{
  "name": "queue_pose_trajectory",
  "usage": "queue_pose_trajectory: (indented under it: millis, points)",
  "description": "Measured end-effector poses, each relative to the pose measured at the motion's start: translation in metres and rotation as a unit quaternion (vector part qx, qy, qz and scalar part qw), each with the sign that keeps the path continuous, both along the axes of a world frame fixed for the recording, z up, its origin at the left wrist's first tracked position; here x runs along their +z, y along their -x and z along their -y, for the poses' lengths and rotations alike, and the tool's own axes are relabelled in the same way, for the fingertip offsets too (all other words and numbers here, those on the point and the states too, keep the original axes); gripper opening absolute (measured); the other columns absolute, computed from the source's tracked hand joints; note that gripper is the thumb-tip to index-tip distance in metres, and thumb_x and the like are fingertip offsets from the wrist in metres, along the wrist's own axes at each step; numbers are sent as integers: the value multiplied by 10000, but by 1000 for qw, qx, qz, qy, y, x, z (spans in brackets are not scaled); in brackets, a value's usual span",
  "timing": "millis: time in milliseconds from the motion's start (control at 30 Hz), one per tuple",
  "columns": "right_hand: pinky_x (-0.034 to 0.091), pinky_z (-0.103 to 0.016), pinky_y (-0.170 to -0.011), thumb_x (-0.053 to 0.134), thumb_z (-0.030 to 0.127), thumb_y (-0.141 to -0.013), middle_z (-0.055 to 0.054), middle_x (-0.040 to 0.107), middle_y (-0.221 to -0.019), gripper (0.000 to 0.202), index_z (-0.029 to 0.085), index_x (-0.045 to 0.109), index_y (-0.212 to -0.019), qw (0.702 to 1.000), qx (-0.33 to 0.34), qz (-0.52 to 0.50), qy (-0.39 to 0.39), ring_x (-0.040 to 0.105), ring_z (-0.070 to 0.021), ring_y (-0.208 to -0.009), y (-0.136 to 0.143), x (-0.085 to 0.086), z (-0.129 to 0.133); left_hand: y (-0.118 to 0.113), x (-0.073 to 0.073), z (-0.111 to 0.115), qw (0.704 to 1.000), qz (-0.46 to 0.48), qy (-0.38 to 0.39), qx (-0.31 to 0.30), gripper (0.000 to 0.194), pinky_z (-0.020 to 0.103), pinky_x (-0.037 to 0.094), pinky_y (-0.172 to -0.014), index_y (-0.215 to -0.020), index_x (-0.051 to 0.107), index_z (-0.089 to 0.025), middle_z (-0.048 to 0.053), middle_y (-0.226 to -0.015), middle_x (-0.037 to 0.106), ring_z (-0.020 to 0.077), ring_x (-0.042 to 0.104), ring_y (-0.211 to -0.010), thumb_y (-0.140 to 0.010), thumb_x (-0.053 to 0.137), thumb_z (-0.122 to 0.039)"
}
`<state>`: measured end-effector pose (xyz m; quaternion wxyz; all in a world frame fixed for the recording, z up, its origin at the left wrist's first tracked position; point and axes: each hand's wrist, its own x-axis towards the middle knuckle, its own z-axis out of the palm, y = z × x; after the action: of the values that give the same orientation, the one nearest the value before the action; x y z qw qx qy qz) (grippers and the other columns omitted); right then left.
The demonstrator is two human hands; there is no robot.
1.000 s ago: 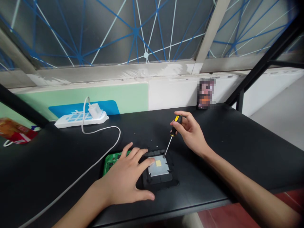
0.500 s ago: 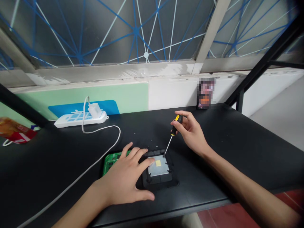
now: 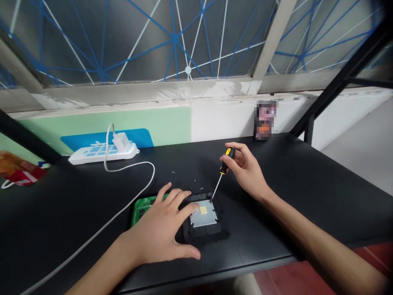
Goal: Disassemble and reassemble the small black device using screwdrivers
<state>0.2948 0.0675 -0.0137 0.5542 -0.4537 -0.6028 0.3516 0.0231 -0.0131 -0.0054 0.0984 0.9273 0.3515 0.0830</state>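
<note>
Using the metal plate (image 3: 204,220) as the middle of the clock face. It's lying flat in a black housing (image 3: 211,237) on the dark counter (image 3: 316,184), with a little pale yellow square (image 3: 203,210) near its centre.

Right hand (image 3: 245,170) is up between 1 and 2 o'clock, its grip closed around the black and yellow handle of a screwdriver (image 3: 225,161). The shaft slants down and its tip reaches the plate's 1 o'clock corner; too small to tell if it's seated in a screw head.

Left hand (image 3: 158,229) comes in from 8 o'clock, fingers spread, and its grip is released, so it's not grasping anything. One fingertip rests over the plate's 9 o'clock edge, thumb sticking out toward 7. The palm partly covers a green circuit board (image 3: 141,209) at 9 o'clock.

Couple of tiny metal bits (image 3: 202,188) lie around 11 to 12, just past the housing. Further out at 10 there's a white power strip (image 3: 92,155) with a white adapter (image 3: 122,142) on it, its cable (image 3: 92,239) looping round toward 8. Red packet (image 3: 26,174) sits way out between 9 and 10.
</note>
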Motion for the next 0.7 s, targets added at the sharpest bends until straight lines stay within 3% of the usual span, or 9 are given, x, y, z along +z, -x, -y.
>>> queue_pose_trajectory:
  millis: [400, 700]
  points:
    - [547, -314, -613, 678, 412, -901, 16, 646, -852, 370, 277, 536, -1215, 1000, -3, 16, 1, 610, -112, -611, -2, -2, -1, -19, 6, -4, 1000, 29, -2, -7, 816, 645, 118, -1226, -1324, 619, -240, 139, -1432, 559, 370, 480, -1360, -791, 588, -857]
    - [553, -303, -587, 684, 407, -895, 14, 630, -841, 368, 267, 539, -1203, 1000, 4, -14, -5, 601, -115, -617, 0, 3, 1, -30, 11, -12, 999, 41, -9, 3, 708, 634, 152, -1216, -1273, 649, -233, 114, -1361, 606, 348, 516, -1310, -837, 617, -790]
